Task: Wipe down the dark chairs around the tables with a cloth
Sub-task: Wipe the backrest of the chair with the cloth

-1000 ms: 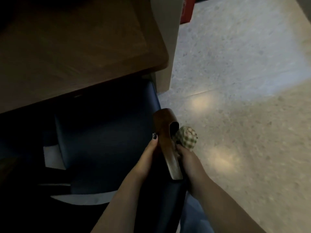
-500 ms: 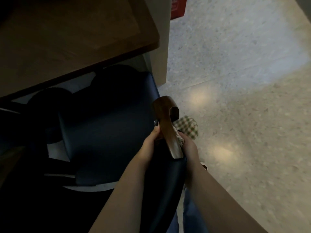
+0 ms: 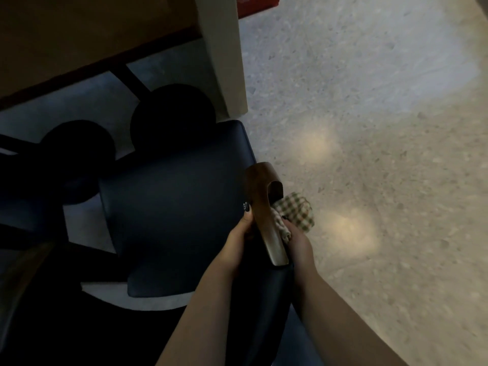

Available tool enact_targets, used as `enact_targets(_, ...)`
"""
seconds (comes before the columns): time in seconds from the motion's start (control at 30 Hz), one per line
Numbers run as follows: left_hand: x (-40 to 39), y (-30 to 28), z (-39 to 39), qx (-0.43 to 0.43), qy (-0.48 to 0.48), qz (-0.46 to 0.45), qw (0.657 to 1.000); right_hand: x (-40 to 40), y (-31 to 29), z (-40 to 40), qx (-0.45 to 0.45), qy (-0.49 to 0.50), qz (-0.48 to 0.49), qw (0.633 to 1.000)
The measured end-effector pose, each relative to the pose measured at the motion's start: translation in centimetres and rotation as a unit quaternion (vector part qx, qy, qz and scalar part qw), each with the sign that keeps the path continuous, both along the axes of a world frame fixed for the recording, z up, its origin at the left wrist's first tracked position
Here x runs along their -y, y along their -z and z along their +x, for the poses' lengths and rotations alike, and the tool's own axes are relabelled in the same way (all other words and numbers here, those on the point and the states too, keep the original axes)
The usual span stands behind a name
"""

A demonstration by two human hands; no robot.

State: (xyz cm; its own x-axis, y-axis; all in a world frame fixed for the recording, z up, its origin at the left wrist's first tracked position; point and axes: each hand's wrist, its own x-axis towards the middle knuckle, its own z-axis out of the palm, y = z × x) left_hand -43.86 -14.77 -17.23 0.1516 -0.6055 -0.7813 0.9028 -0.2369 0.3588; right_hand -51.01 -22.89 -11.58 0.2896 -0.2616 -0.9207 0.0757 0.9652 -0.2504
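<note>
A dark blue padded chair (image 3: 171, 223) stands below me, its seat facing the table. Its brown wooden armrest (image 3: 266, 207) runs along the right side. My left hand (image 3: 241, 228) grips the armrest from the seat side, fingers curled against the wood. My right hand (image 3: 297, 239) holds a green-and-white checked cloth (image 3: 297, 211) against the armrest's outer side. Part of the cloth is bunched under my fingers.
A brown wooden table (image 3: 79, 35) fills the upper left, with round black bases (image 3: 171, 117) beneath it. A pale pillar (image 3: 224, 54) stands beside the table. Speckled light floor (image 3: 369, 128) stretches to the right. A red object (image 3: 257, 5) sits at the top edge.
The chair has come out from under the table toward me, exposing the black bases. Both hands stay on the armrest, cloth still pressed to its outer side.
</note>
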Motion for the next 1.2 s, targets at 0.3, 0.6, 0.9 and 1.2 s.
enact_targets(0.3,0.7,-2.2,-6.3,-0.013,-0.050,0.067,0.996,0.1,0.0,-5.7,-0.034,-0.043,0.017,0.998)
enact_targets(0.6,0.9,-3.3,-2.9,0.045,0.103,0.086,0.990,2.5,2.6,-6.1,-0.205,-0.142,-0.234,0.940)
enact_targets(0.9,1.7,1.5,7.8,0.230,0.210,0.086,0.946,10.0,10.9,-1.0,-0.276,-0.315,-0.368,0.831)
enact_targets(1.2,7.3,12.3,11.4,0.601,0.316,0.262,0.686,12.1,21.4,2.3,-0.249,-0.546,-0.300,0.741)
